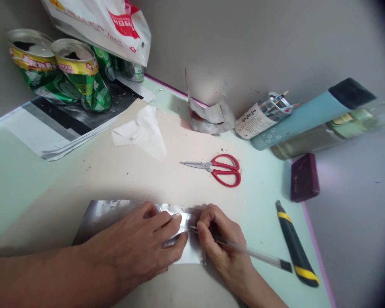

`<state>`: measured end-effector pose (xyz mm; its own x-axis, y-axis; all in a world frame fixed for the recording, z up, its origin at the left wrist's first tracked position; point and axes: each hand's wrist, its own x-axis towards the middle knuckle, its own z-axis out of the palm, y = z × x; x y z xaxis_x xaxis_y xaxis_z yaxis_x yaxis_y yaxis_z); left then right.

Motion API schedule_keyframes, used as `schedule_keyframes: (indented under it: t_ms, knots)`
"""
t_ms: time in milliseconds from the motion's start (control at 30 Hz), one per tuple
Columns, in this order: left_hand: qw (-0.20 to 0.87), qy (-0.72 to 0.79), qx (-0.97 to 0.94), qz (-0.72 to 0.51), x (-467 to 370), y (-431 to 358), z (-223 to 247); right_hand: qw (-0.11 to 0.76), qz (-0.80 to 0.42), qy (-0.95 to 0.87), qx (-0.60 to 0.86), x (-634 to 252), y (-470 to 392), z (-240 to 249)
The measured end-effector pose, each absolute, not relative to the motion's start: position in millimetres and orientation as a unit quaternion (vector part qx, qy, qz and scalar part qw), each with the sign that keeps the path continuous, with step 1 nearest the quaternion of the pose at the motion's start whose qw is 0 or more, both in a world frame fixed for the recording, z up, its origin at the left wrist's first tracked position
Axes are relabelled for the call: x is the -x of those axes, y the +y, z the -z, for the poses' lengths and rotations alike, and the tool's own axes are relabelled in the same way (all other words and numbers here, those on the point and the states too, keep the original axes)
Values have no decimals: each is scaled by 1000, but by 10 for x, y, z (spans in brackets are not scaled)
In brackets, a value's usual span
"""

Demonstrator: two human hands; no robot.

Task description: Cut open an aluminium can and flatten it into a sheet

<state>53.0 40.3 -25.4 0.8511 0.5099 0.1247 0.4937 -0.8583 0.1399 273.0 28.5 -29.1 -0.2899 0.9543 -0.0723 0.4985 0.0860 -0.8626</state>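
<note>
A shiny silver metal sheet (107, 216) lies on the beige board near the front edge. My left hand (141, 241) rests on it, fingers slightly apart, with the fingertips around a small raised shiny piece whose outline is partly covered. To its right, my right hand (223, 239) pinches a clear pen (256, 253) with a dark end cap, its tip touching or just above the sheet near the left fingertips. Red-handled scissors (208, 166) lie beyond both hands, blades pointing left.
Crumpled green cans (91, 85) and a plastic bag (115, 30) stand back left. White tissue (144, 130), cut metal scraps (208, 117), a pen cup (259, 115), a blue tube (295, 119), a dark red box (304, 177) and a cutter (297, 246) lie around.
</note>
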Motion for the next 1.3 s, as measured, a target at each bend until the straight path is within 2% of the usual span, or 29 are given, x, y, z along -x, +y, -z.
schedule_keyframes:
  t_ms: [500,667,833,1033,1300]
  knots:
    - [49,263,-960,-76,-525,398,269,247,-451,-690,509,-2775,327,226]
    - [49,265,-960,-77,-535,407,261,345,-494,-606,520,-2811,351,310]
    - [53,267,-959,-75,-531,405,282,431,-413,-590,544,-2772,326,337]
    - [58,267,-958,-87,-519,398,327,366,-411,-644,531,-2721,286,312]
    - [67,271,-958,-70,-526,389,364,350,-399,-636,561,-2686,296,342]
